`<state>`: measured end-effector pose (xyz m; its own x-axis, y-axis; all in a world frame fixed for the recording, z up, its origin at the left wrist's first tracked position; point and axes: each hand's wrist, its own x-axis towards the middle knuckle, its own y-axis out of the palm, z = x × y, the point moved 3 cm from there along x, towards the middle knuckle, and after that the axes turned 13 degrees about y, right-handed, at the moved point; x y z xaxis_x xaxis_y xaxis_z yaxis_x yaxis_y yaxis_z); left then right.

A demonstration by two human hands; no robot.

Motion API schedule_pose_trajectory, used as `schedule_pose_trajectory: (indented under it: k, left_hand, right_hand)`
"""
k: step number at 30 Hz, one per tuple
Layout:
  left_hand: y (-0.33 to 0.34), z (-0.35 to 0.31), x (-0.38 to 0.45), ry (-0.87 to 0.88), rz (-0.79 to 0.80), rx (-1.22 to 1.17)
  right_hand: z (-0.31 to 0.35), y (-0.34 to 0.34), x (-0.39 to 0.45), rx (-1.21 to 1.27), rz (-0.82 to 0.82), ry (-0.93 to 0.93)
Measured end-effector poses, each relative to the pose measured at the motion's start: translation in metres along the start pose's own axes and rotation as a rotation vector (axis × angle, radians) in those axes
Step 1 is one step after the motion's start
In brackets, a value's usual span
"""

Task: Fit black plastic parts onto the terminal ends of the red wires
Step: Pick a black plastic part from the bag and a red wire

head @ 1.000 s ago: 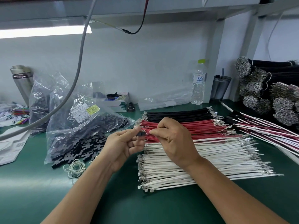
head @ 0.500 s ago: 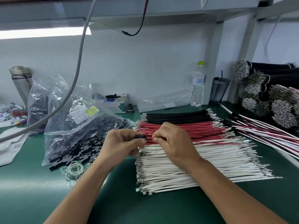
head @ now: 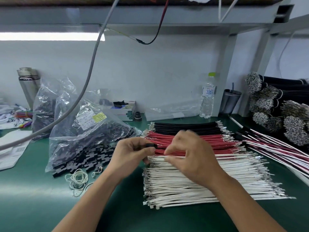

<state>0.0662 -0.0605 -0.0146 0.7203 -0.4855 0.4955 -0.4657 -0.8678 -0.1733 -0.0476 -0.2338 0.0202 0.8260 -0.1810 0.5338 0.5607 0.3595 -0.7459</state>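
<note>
Now pulling apart: right hand (head: 192,158), a second ago pressed tight against the left hand (head: 132,153) at the black part (head: 150,145), drifting off to the right and blurring with motion, fingers loosely curled over the red wires (head: 200,144), grip impossible to tell through the blur. Left hand staying put, pinching the black part between thumb and forefinger, a red wire (head: 163,147) running out of it to the right toward the stack. Probably meaning one terminal seated and the right hand reaching for the next lead, though the seating itself not visible. Counting: two hands, one part in the fingers, three flat stacks under and beyond the right hand (black wires (head: 184,127) farthest, red in the middle, white wires (head: 200,185) nearest), each far too many to number; two bags (head: 80,136) of black parts left of the left hand, one bottle (head: 208,99) and one cup (head: 231,102) beyond the right.
</note>
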Motion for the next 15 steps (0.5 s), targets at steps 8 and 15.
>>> schedule_pose_trajectory:
  k: [8,15]
  left_hand:
    - [0.000,-0.003,-0.001,-0.020,0.044,-0.056]
    - [-0.008,0.000,-0.001,-0.067,0.015,-0.150]
  right_hand:
    - [-0.008,0.019,-0.010,0.223,0.402,0.188]
    - [-0.008,0.012,-0.007,0.342,0.212,0.206]
